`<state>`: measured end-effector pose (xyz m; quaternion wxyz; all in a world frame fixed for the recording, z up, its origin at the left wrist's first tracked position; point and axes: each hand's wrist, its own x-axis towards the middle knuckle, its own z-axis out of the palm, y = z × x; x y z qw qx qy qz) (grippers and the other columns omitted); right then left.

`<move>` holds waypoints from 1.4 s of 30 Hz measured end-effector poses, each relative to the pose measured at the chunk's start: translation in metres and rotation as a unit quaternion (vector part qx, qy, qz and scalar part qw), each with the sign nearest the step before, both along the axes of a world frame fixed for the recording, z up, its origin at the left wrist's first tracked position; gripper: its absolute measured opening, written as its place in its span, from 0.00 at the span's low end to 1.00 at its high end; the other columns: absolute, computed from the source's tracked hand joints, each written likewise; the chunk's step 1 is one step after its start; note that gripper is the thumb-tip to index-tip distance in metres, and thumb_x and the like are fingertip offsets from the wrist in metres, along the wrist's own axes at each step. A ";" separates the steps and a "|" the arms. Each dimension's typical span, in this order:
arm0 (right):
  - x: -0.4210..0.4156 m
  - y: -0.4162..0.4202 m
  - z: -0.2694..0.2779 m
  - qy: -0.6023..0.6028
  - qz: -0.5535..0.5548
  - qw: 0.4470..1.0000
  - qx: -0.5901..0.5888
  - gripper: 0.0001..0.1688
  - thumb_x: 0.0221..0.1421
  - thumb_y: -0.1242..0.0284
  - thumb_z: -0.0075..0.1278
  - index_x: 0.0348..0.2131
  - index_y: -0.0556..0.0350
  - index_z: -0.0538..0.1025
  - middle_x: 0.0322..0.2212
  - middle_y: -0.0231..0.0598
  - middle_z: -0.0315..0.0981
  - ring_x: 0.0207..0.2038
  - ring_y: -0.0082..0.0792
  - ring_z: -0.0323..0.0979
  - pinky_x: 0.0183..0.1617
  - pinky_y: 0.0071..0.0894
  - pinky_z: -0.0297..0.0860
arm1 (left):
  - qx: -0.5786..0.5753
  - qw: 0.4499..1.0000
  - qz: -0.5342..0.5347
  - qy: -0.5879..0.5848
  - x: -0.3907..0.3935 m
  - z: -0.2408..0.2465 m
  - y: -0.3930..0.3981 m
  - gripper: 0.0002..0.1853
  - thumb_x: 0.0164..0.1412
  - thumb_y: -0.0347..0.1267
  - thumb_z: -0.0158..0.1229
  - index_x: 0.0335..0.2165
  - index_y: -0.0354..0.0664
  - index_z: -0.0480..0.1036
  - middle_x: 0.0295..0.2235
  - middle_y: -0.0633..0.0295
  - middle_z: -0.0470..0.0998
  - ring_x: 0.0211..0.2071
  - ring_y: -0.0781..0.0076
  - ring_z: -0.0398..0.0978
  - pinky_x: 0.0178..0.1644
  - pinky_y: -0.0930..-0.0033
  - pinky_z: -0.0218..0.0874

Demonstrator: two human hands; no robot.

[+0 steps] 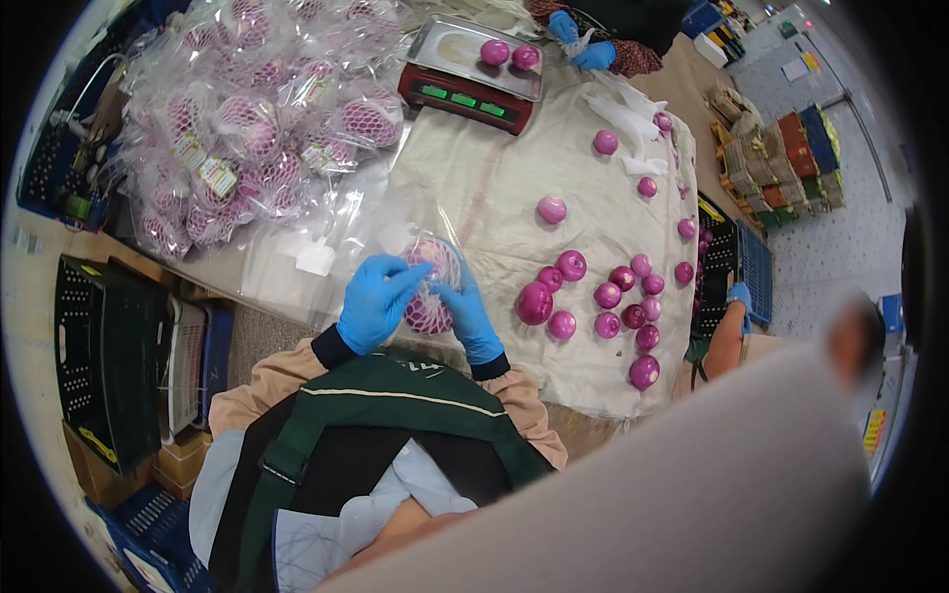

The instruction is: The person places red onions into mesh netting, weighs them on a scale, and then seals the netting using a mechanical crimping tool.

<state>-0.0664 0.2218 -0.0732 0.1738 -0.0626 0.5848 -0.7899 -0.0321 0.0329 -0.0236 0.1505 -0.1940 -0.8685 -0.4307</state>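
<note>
Just in front of my body, at the near edge of the cloth-covered table, I have red onions in a white net sleeve, with a clear plastic bag around or behind their top. My left hand, in a blue glove, pinches the net at its left side. My right hand, also gloved in blue, holds the net from the right, its fingers partly behind it. Loose peeled red onions lie on the cloth to the right of my hands. A white label or tag lies to the left.
A heap of bagged, netted onions covers the back left. A digital scale with two onions on its tray stands at the back. Across the table are a co-worker's gloved hands; another person's gloved hand is at the right, by a black crate.
</note>
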 end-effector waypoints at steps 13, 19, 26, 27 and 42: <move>0.011 0.004 -0.030 -0.152 -0.092 0.968 -0.179 0.32 0.62 0.67 0.50 0.61 0.55 0.62 0.53 0.43 0.68 0.52 0.38 0.71 0.54 0.37 0.72 | 0.076 0.992 0.058 -0.080 0.011 0.037 0.020 0.29 0.55 0.25 0.56 0.57 0.48 0.69 0.33 0.55 0.77 0.31 0.57 0.77 0.33 0.62 0.70; 0.011 0.012 -0.034 -0.115 -0.049 0.992 -0.036 0.36 0.65 0.65 0.48 0.65 0.60 0.56 0.57 0.45 0.65 0.55 0.35 0.68 0.57 0.30 0.67 | -0.163 0.972 -0.164 0.026 0.021 0.004 0.039 0.23 0.58 0.34 0.56 0.53 0.60 0.71 0.28 0.60 0.72 0.26 0.60 0.74 0.26 0.58 0.67; 0.014 0.013 0.068 0.034 -0.010 0.959 0.282 0.39 0.64 0.58 0.48 0.63 0.66 0.58 0.54 0.54 0.69 0.55 0.45 0.69 0.60 0.38 0.64 | -0.075 0.996 0.047 -0.018 -0.009 0.005 -0.005 0.19 0.61 0.33 0.55 0.52 0.57 0.73 0.26 0.59 0.72 0.24 0.56 0.74 0.26 0.59 0.65; 0.010 0.016 0.079 0.109 0.071 0.926 0.355 0.38 0.63 0.58 0.50 0.62 0.64 0.60 0.54 0.55 0.69 0.56 0.46 0.68 0.59 0.38 0.65 | -0.058 0.995 0.071 -0.033 -0.012 0.003 -0.012 0.18 0.62 0.34 0.55 0.51 0.56 0.73 0.26 0.58 0.73 0.24 0.55 0.74 0.27 0.59 0.65; -0.028 -0.039 0.170 0.563 -0.075 0.740 0.360 0.31 0.44 0.76 0.63 0.51 0.50 0.76 0.54 0.47 0.69 0.56 0.51 0.67 0.58 0.43 0.67 | 0.377 0.921 -0.040 -0.089 -0.162 0.129 -0.202 0.14 0.69 0.36 0.46 0.42 0.37 0.74 0.38 0.58 0.78 0.37 0.67 0.79 0.45 0.65 0.70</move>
